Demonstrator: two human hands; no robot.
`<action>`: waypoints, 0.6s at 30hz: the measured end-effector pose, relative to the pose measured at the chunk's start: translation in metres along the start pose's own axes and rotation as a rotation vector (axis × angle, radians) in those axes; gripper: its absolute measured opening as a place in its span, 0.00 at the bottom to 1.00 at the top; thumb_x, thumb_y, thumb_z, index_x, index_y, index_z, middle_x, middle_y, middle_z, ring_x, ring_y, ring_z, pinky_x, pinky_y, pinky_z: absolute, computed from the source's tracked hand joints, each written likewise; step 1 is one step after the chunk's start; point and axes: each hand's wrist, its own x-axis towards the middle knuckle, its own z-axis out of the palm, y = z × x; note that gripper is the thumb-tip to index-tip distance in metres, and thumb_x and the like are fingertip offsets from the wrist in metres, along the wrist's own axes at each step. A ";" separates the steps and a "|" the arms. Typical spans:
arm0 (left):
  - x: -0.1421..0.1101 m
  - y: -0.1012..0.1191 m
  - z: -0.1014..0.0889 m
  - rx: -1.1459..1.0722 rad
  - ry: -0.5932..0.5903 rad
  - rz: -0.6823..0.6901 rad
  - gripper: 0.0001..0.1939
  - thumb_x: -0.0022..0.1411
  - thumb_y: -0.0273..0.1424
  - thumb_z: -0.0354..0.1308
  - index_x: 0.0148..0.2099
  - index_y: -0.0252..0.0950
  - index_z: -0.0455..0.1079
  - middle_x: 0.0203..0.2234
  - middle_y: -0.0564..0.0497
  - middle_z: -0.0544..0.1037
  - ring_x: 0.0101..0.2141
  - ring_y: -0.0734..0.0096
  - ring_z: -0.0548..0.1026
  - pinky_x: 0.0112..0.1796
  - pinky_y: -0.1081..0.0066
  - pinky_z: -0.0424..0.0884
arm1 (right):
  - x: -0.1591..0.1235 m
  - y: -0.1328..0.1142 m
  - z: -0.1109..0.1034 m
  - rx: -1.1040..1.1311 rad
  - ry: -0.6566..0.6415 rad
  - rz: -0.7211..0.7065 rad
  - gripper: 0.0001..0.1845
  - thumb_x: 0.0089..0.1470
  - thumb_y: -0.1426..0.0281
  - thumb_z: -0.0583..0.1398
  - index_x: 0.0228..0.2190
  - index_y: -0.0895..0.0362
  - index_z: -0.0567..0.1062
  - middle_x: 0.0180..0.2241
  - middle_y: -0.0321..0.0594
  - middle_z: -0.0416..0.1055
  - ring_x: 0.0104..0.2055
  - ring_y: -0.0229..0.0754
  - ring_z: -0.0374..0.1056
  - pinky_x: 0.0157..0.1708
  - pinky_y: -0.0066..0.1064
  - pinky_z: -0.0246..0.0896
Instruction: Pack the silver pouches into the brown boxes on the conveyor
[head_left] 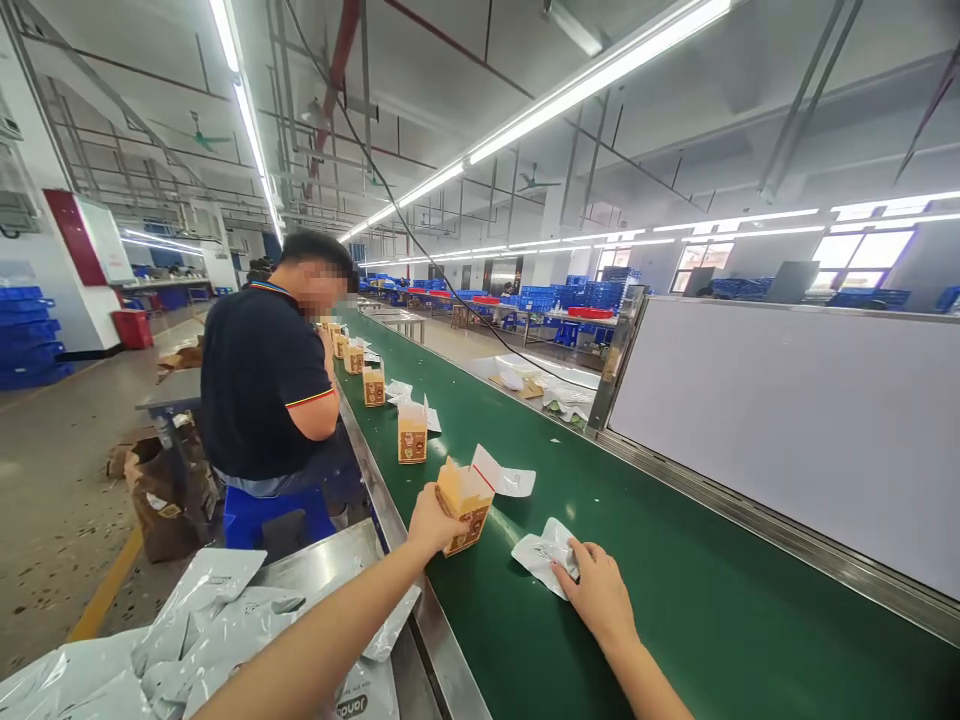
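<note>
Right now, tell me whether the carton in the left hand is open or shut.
Open. The orange carton stands upright on the green belt, its white top flap raised; the left hand holds its side.
</note>
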 end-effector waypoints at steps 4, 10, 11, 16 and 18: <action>-0.033 0.032 0.010 -0.035 -0.032 0.167 0.31 0.37 0.25 0.66 0.44 0.37 0.56 0.42 0.47 0.70 0.45 0.60 0.71 0.42 0.66 0.68 | -0.008 0.002 -0.018 0.118 0.157 0.030 0.16 0.43 0.59 0.57 0.30 0.57 0.76 0.38 0.45 0.72 0.32 0.44 0.70 0.32 0.33 0.64; -0.087 0.073 0.042 -0.047 0.028 0.395 0.25 0.42 0.22 0.60 0.43 0.40 0.56 0.40 0.49 0.69 0.44 0.60 0.69 0.43 0.62 0.67 | -0.045 -0.004 -0.124 0.186 0.784 0.198 0.19 0.47 0.54 0.59 0.30 0.59 0.73 0.30 0.43 0.70 0.28 0.42 0.67 0.29 0.33 0.65; -0.096 0.077 0.049 -0.045 0.032 0.407 0.25 0.42 0.22 0.59 0.43 0.40 0.56 0.40 0.48 0.69 0.44 0.59 0.69 0.43 0.61 0.68 | -0.056 -0.011 -0.146 0.167 0.938 0.135 0.17 0.47 0.57 0.62 0.30 0.59 0.72 0.30 0.43 0.70 0.29 0.42 0.67 0.28 0.33 0.65; -0.143 0.088 0.079 -0.164 -0.039 0.379 0.27 0.44 0.27 0.62 0.47 0.40 0.57 0.42 0.46 0.69 0.46 0.56 0.69 0.45 0.58 0.69 | -0.107 -0.055 -0.208 -0.065 1.017 -0.505 0.11 0.47 0.79 0.62 0.33 0.54 0.73 0.32 0.40 0.73 0.33 0.41 0.70 0.32 0.33 0.68; -0.159 0.088 0.085 -0.222 -0.042 0.417 0.30 0.45 0.29 0.63 0.50 0.40 0.56 0.45 0.45 0.69 0.48 0.56 0.69 0.47 0.57 0.70 | -0.118 -0.062 -0.209 -0.058 0.767 -0.685 0.14 0.50 0.82 0.58 0.36 0.54 0.73 0.33 0.39 0.74 0.34 0.39 0.71 0.33 0.31 0.70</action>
